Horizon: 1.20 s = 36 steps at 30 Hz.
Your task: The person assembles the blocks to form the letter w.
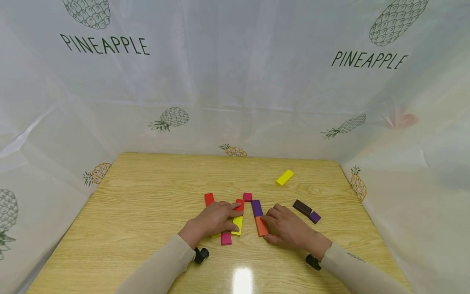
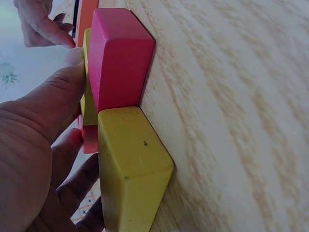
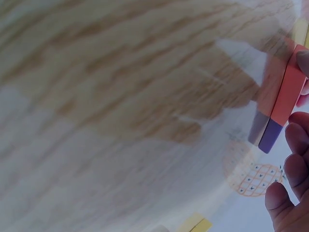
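Pinching smooth, oblong orange block (image 1: pixel 262 227): right hand (image 1: pixel 288 228) | left hand (image 1: pixel 216 218): fingers spread, touching yellow block (image 1: pixel 238 223) | wood-grained tabletop (image 1: pixel 154 183)

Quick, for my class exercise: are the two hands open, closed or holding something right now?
Left hand: open, touching a red block and a yellow block.
Right hand: touching the orange block; whether it grips cannot be told.

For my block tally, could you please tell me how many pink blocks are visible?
2: the far pink block lies just beyond the purple block; the near pink block lies on the near side of the left hand, which may hide others.
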{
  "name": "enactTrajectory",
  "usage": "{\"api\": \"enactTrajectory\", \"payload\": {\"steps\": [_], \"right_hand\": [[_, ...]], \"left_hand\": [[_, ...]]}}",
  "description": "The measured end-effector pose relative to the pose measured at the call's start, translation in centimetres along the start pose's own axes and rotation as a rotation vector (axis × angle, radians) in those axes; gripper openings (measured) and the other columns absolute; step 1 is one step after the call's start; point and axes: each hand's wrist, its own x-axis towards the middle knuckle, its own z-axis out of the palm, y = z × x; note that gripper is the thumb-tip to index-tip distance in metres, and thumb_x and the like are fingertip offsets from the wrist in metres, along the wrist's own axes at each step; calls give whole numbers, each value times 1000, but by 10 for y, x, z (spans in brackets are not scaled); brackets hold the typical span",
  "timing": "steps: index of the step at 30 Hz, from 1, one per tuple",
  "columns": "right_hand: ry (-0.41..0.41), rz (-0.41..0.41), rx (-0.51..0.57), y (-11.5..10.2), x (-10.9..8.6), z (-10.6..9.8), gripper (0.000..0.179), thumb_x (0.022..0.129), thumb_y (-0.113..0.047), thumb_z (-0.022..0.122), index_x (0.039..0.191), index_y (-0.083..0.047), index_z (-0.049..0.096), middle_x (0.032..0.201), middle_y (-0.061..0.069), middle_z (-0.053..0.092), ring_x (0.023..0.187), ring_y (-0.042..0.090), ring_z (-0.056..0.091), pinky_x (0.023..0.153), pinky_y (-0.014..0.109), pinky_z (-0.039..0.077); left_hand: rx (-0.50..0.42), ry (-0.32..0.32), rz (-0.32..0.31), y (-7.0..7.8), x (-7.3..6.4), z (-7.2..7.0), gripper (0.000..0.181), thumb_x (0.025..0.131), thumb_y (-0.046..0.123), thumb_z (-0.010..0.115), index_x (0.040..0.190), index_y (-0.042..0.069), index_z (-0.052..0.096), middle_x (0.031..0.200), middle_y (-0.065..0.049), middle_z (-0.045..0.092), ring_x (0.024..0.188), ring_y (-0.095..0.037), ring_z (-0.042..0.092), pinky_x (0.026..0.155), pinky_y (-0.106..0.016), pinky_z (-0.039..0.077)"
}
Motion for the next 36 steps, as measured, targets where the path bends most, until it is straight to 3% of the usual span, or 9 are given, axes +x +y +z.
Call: {"api": "enactTrajectory", "payload": {"steps": [14,30,36], "right_hand": [[-28,6,-10,-1,0,-2,50,94,-51,75,127,-13,73,112,-3,68,105,16,57,96,35,52],[70,-2,30,4,-1,-3,45,93,-45,77,122,-11,74,108,-2,68,101,17,57,92,35,52],[57,25,40,8,-3,-6,47,94,-46,76,125,-10,74,112,-1,68,106,18,57,94,36,52]], "left_hand": [[-2,-4,8,0,0,-1,59,97,46,75,150,26,62,165,0,47,147,-30,50,121,-48,41],[9,-1,23,1,1,-2,58,96,45,76,149,24,63,163,-1,49,146,-29,52,121,-46,42],[-3,-5,22,2,1,-5,56,98,44,73,149,23,64,163,-2,49,145,-30,52,120,-47,42]]}}
